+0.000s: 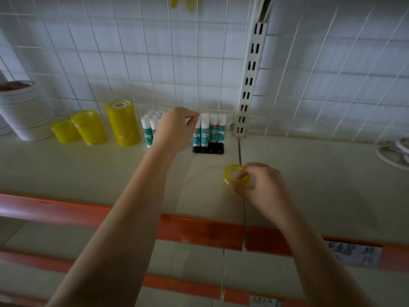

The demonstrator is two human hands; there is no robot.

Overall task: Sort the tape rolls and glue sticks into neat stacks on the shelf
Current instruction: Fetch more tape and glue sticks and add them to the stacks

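Glue sticks [212, 131] with white caps and teal labels stand upright in a tight block at the back of the shelf [110, 169]. My left hand [174, 129] reaches over the block, its fingertips pinching the cap of one glue stick. Three stacks of yellow tape rolls stand to the left: a tall stack [122, 122], a middle one [89, 127] and a low one [65, 130]. My right hand [259, 185] pinches a single yellow tape roll [232, 175] just above the shelf, in front of the glue sticks.
Large white tape rolls [24, 109] are stacked at the far left. A white slotted upright [250, 85] and wire grid back the shelf. Flat white rolls [394, 151] lie at the right edge. An orange price strip [199, 231] runs along the shelf front.
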